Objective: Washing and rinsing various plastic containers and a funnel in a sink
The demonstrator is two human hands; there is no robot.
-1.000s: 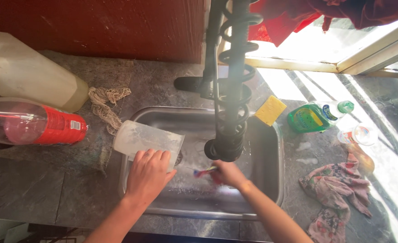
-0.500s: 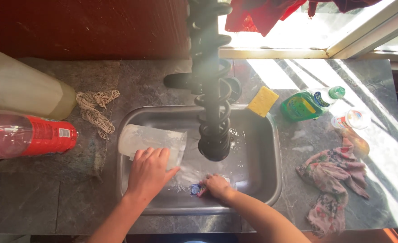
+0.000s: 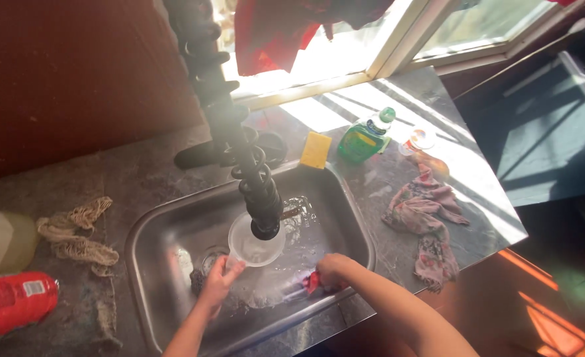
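1. Left hand (image 3: pixel 221 281): I read it as grasping the clear cup (image 3: pixel 256 241) by its near wall, fingers wrapped at the rim's 7 o'clock edge.
2. Cup: it stands mouth-up in the sink (image 3: pixel 160 218), directly under the faucet head (image 3: pixel 266 228); I judge it is held there to catch water, though no stream is clearly visible.
3. Right hand (image 3: pixel 334 270): clenched over a small red item (image 3: pixel 313 283) on the sink floor, at 4 o'clock from the cup. What the item is I cannot tell; it is mostly hidden by the fingers.
4. Faucet (image 3: pixel 229 125): one dark coiled spring neck, rising from the sink's 12 o'clock edge and curving down over the basin.
5. Sponge (image 3: pixel 315 150): one, yellow, at the sink's 1 o'clock corner, within easy reach of the basin.
6. Soap bottle (image 3: pixel 365 139): one, green, lying on its side just beside the sponge, towards the window.
7. Rag (image 3: pixel 428 225): one, pinkish and crumpled, on the counter at 3 o'clock from the sink.
8. Net cloth (image 3: pixel 74 235): one, beige, at 9 o'clock from the sink.
9. Red bottle (image 3: pixel 11 307): one, lying at 8 o'clock, at the frame edge.
10. Pale jug (image 3: pixel 1 241): one, just above the red bottle.
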